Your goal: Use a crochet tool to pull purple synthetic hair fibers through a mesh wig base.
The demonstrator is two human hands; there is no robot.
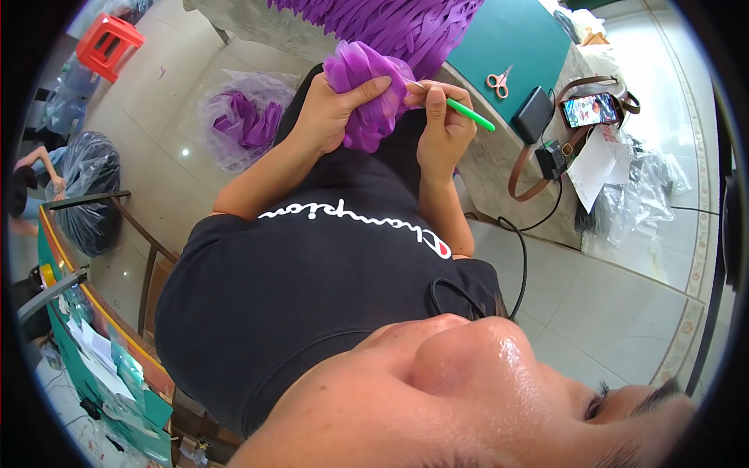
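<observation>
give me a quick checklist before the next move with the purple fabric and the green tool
1. Left hand grips the purple fabric bundle: ok.
2. Right hand holds the green tool in its fingers: ok.
3. Tool tip at the fabric: cannot tell, hidden by the fingers.
4. Scissors lie apart on the green mat: ok.
5. Black cable hangs away from both hands: ok.

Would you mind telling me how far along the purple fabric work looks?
Done: unclear; a clear bag on the floor holds purple pieces. In hand: the left hand grips a purple fabric bundle while the right hand works it with a green-handled tool. Left: a large heap of purple strips on the table.
</observation>
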